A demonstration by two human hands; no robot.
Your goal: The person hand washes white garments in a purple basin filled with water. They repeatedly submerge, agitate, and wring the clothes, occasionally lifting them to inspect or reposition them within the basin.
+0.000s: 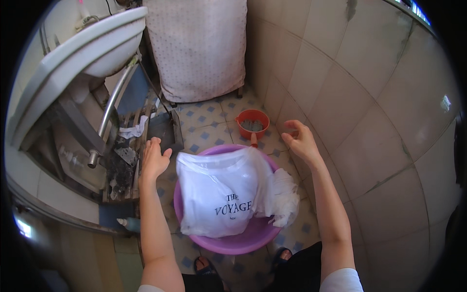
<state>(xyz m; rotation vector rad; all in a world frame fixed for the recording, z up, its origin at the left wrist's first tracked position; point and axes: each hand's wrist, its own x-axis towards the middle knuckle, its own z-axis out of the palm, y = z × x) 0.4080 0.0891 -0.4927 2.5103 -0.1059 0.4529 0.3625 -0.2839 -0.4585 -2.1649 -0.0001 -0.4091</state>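
Note:
A wet white T-shirt with black lettering lies spread in a purple plastic basin on the tiled floor, partly over its rim. At the basin's right edge is a bunched whitish cloth. My left hand is raised left of the basin, thumb apart from the fingers, holding nothing. To the upper right of the basin, my right hand hangs in the air with curved fingers and a gap between thumb and forefinger. Neither hand touches the shirt. An orange-red plastic dipper stands just beyond the basin, something grey inside it.
A white washbasin and a metal pipe jut out at the left above a slatted rack. Beyond stands a cloth-covered object. Along the right runs a tiled wall. A bottle lies left of my left forearm.

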